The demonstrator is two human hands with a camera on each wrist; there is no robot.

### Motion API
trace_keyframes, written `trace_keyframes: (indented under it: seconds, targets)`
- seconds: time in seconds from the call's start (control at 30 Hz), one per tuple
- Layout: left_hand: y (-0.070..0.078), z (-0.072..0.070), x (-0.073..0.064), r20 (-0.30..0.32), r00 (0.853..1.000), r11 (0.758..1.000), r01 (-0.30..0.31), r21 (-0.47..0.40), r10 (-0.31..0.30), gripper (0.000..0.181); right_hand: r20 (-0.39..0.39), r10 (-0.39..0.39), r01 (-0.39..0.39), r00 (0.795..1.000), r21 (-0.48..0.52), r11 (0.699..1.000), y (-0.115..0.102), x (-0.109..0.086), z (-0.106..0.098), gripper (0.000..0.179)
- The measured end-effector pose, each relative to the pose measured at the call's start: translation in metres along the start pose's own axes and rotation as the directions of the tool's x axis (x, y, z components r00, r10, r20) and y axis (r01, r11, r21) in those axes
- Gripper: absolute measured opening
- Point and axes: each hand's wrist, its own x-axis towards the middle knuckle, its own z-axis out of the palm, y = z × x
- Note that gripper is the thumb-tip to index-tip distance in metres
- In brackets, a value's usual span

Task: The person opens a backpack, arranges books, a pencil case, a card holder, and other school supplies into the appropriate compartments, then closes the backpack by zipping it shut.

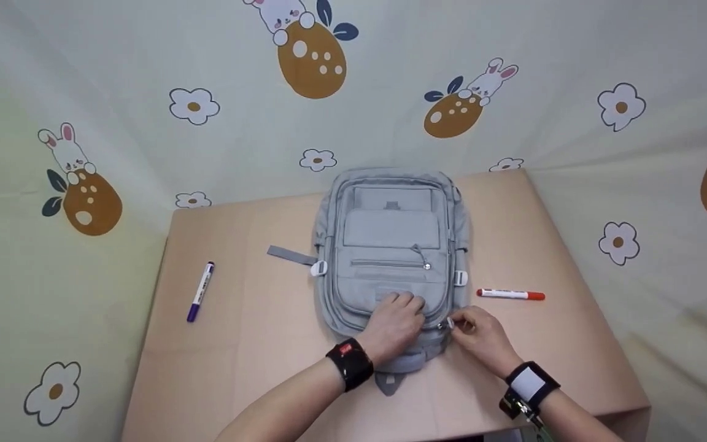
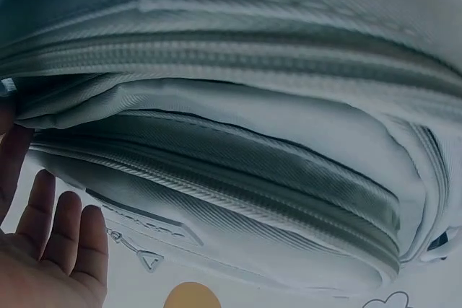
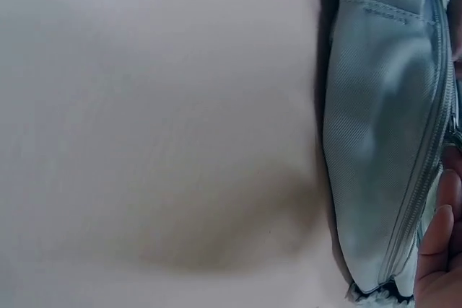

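A grey backpack [image 1: 390, 230] lies front side up on the table, its top toward the wall. My left hand [image 1: 393, 325] is over the lower front of the bag. In the left wrist view, its index finger meets the fabric edge at an unzipped opening [image 2: 253, 135], while the other fingers [image 2: 65, 236] are loosely bent. At the bag's lower right, my right hand [image 1: 482, 334] pinches a zipper pull [image 1: 450, 322]. The right wrist view shows its fingers [image 3: 440, 232] beside the zipper track [image 3: 426, 178], partly cut off by the frame edge.
To the left lies a purple-capped marker [image 1: 200, 291]; a red-capped marker [image 1: 510, 294] is right of the bag. A strap [image 1: 290, 254] sticks out from the bag's left side. The table [image 1: 255, 380] ends at a printed cloth [image 1: 237, 147] behind it.
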Motion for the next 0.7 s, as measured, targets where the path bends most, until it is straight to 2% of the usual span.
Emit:
trace_keyframes:
  seconds: [0.17, 0.3, 0.4, 0.53, 0.7]
  targets:
    - [0.001, -0.003, 0.0, 0.032, 0.999, 1.0, 0.017, -0.01, -0.017, 0.012, 0.008, -0.077, 0.077, 0.997, -0.074, 0.994, 0.003, 0.001, 0.002, 0.023]
    - [0.001, -0.004, -0.001, 0.028, 0.999, 1.0, 0.024, -0.018, -0.024, 0.013, 0.017, -0.153, 0.153, 0.988, -0.118, 0.981, 0.006, 0.006, -0.003, 0.024]
    - [0.0, -0.004, -0.001, 0.013, 1.0, 0.999, 0.022, -0.035, -0.022, 0.012, -0.017, -0.209, 0.204, 0.978, -0.156, 0.966, 0.012, 0.014, -0.011, 0.027]
    - [0.001, -0.003, -0.002, 0.016, 1.0, 0.998, 0.018, -0.054, -0.018, 0.011, -0.078, -0.233, 0.214, 0.969, -0.2, 0.956, 0.024, 0.027, -0.02, 0.03]
    - [0.0, -0.005, -0.004, 0.036, 0.999, 0.998, 0.015, -0.063, -0.013, 0.022, -0.107, -0.194, 0.165, 0.975, -0.231, 0.959, 0.032, 0.045, -0.024, 0.024]
